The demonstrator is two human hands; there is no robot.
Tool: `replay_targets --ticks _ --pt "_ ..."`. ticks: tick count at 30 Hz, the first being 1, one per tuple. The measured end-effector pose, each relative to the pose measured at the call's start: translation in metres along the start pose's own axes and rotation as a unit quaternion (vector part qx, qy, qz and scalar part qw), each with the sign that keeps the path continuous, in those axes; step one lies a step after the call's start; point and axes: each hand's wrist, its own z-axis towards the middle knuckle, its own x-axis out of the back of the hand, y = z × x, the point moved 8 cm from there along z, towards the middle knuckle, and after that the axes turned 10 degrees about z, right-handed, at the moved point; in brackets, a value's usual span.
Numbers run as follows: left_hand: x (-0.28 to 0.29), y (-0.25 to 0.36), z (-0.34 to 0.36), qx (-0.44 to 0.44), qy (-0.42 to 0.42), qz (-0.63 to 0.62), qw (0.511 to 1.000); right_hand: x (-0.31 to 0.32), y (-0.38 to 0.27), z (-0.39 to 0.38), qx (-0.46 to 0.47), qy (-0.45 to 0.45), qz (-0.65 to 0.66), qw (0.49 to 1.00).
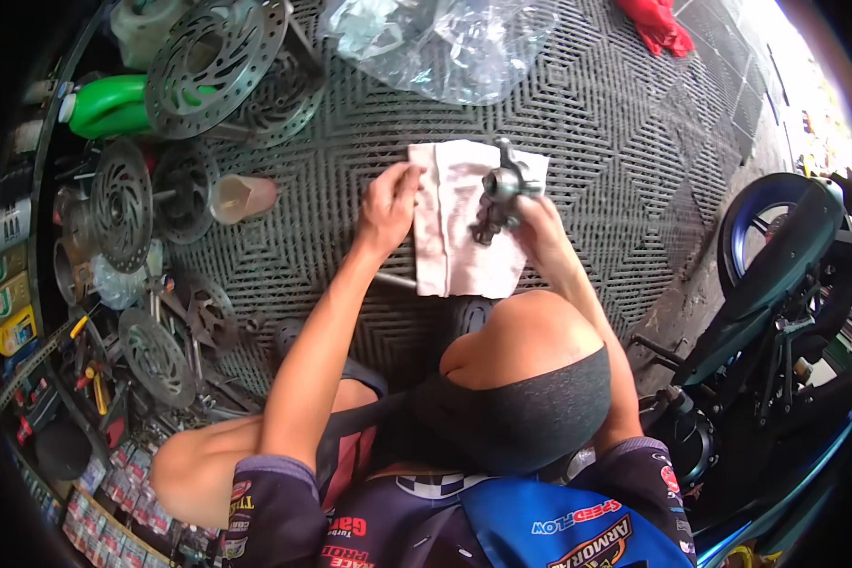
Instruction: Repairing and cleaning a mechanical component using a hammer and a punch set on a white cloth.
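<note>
A pale pinkish-white folded cloth [454,246] lies flat on the dark mat in front of my knees. At its upper left edge, my left hand [388,210] has its fingers curled together on the fabric. My right hand [540,232] grips a grey metal brake caliper [507,185] above the right part of the cloth. A round opening in the caliper faces up, and its lower end is a little blurred. The fingers of my right hand are partly hidden behind it.
Brake discs [123,204] crowd the left side, near a translucent cup [243,198] and a green bottle [109,106]. Clear plastic bags [454,47] lie ahead, with a red bag [658,26] at far right. A motorcycle [767,284] stands at right. A metal rod [393,281] pokes out beside the cloth.
</note>
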Motion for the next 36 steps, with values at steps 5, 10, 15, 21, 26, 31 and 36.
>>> replay_targets --ticks 5,10,15,21,26,31,36 --pt "-0.009 0.036 -0.021 -0.035 -0.058 -0.044 0.997 -0.057 -0.027 -0.020 0.031 -0.132 0.250 0.959" --pt "0.006 0.112 -0.020 -0.097 -0.040 -0.176 0.979 -0.094 -0.051 -0.015 0.061 -0.150 0.274 0.948" --pt "0.030 0.156 -0.027 -0.144 -0.016 -0.211 0.967 -0.121 -0.064 -0.013 0.088 -0.182 0.283 0.937" --pt "0.053 0.178 -0.037 -0.165 0.014 -0.228 0.960 -0.136 -0.073 -0.008 0.063 -0.108 0.207 0.970" --pt "0.058 0.178 -0.042 -0.171 0.014 -0.232 0.958 -0.135 -0.073 -0.007 0.079 -0.081 0.222 0.968" --pt "0.056 0.182 -0.043 -0.178 -0.009 -0.218 0.960 -0.128 -0.079 -0.012 0.074 -0.085 0.134 0.985" --pt "0.054 0.184 -0.045 -0.175 -0.010 -0.213 0.961 -0.131 -0.087 -0.017 0.073 -0.040 0.130 0.988"
